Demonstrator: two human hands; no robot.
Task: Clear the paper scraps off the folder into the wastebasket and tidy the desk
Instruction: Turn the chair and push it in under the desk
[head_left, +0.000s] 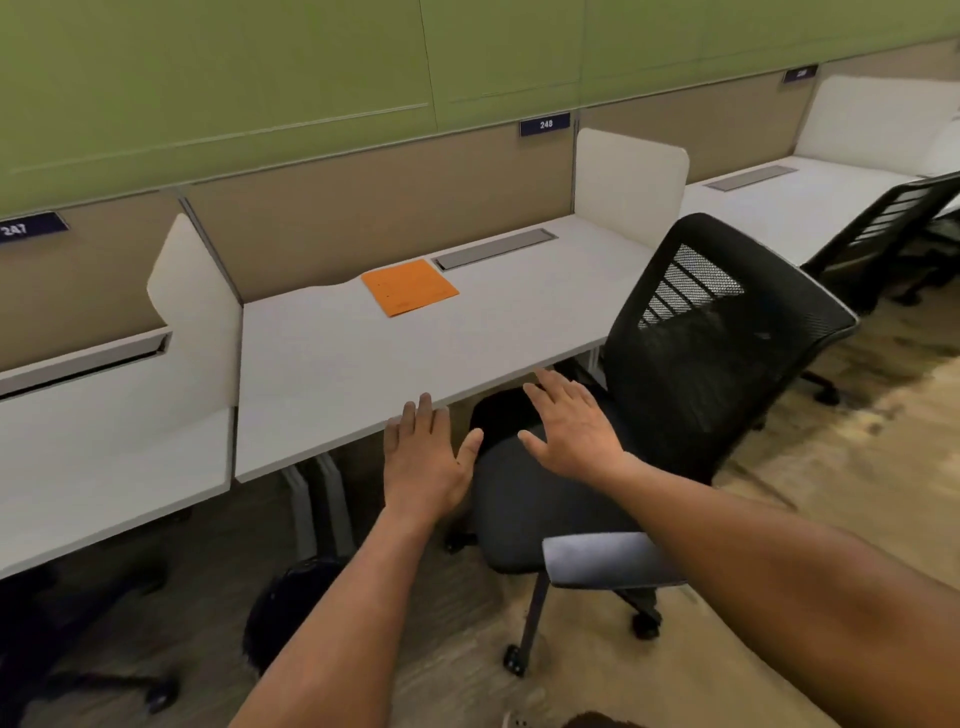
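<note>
**Folder bare on the desk, both hands empty at the near edge**

The folder (410, 287), orange and closed flat, lies in the upper middle of the frame, toward the back of the desk (332, 364) and just beside the grey cable hatch (493, 249). Its top looks bare: no paper scraps are visible on it or on the desk around it, though small bits could be lost to blur at this distance. By that reading the clearing is likely done and only tidying is left.

The left hand (426, 457) hovers at the desk's near edge, centre frame, fingers spread wide and holding nothing. The right hand (571, 426) is just beside it, over the seat of the black office chair (691, 374), also wide open and empty. The chair stands turned askew, to the right of centre.

To tidy well, the sensible move is probably to square the chair: take hold of the seat or the grey armrest (608, 566) and roll it straight in under the desk, watching that the backrest does not knock the desk edge.

As for containers, a dark rounded shape (291, 608) sits on the floor under the desk, lower centre-left; it may be the wastebasket, but its inside is hidden and I cannot tell what it holds.
</note>
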